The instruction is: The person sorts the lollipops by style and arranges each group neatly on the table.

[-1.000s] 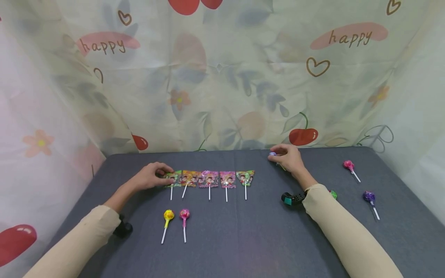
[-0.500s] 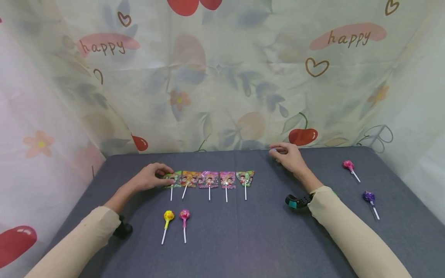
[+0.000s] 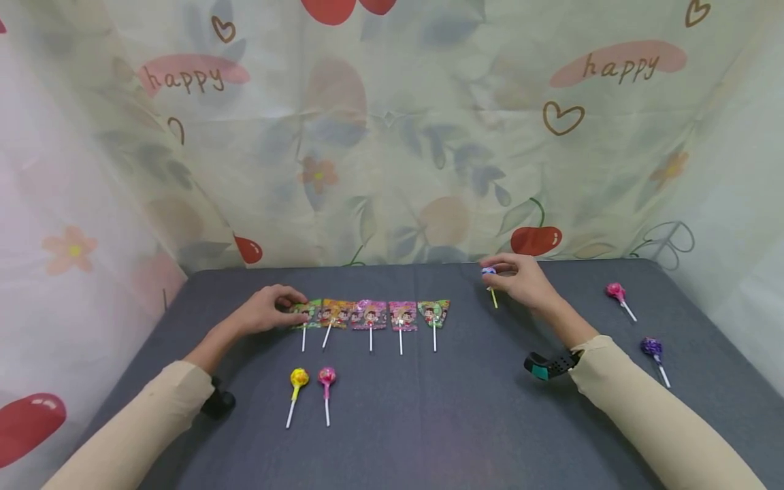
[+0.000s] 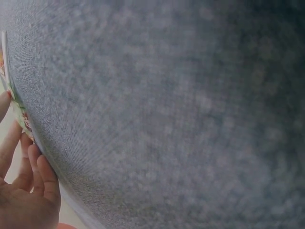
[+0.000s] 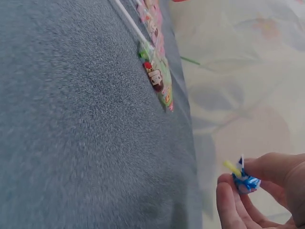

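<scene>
In the head view my left hand is at the left end of a row of flat-wrapped lollipops, thumb and index finger on either side of a green-wrapped lollipop. Its white stick points toward me. My right hand pinches a round lollipop with a blue wrapper and a yellow stick, near the table's back edge. The left wrist view catches the left hand's fingers against the green wrapper.
Orange, purple-pink, pink and green flat-wrapped lollipops continue the row. Nearer lie yellow and pink round ones; red-pink and purple ones lie right. A printed curtain hangs behind the table.
My right hand has shifted slightly right, bringing the blue lollipop and its yellow stick into clearer view. A green lollipop beside the right sleeve is now hidden. My left hand keeps its place.
</scene>
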Tool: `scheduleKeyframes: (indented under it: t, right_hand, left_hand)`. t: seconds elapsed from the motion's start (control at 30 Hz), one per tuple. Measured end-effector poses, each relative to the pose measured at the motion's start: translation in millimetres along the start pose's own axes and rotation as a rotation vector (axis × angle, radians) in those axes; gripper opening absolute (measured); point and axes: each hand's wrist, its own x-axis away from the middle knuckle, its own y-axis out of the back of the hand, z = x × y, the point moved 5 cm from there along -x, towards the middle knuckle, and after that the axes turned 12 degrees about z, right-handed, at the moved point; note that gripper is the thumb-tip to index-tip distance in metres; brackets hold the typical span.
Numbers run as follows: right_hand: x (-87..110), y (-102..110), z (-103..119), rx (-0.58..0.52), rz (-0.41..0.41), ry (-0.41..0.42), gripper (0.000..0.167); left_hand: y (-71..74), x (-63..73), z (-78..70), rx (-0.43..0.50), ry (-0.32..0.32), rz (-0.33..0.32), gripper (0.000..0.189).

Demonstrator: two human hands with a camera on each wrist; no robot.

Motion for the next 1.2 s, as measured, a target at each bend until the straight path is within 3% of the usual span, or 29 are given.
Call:
scheduleKeyframes:
  t: [0.27,0.7,0.8,1.2]
  right_hand:
    - [16.1,4,7,-0.061,0.041,0.026,0.028]
    - [49.7,-9,16,-0.154,0.117,0.008,0.036]
    - [52.7,-16,15,-0.186,0.136,0.02,0.036]
    - [55.2,-57,19,-0.132,0.192,0.091,0.035]
  left_hand:
    - [0.9,-0.8,0.5,0.008,0.011,0.003,0.041]
    - [-2.1,0.2,-0.6,0.02,-0.014,-0.004,0.041]
    - [-2.4,0.2,-0.3,0.019,-0.011,-0.005,0.041]
    - [-0.6,0.2,0.5,0.006,-0.003,-0.015,0.039]
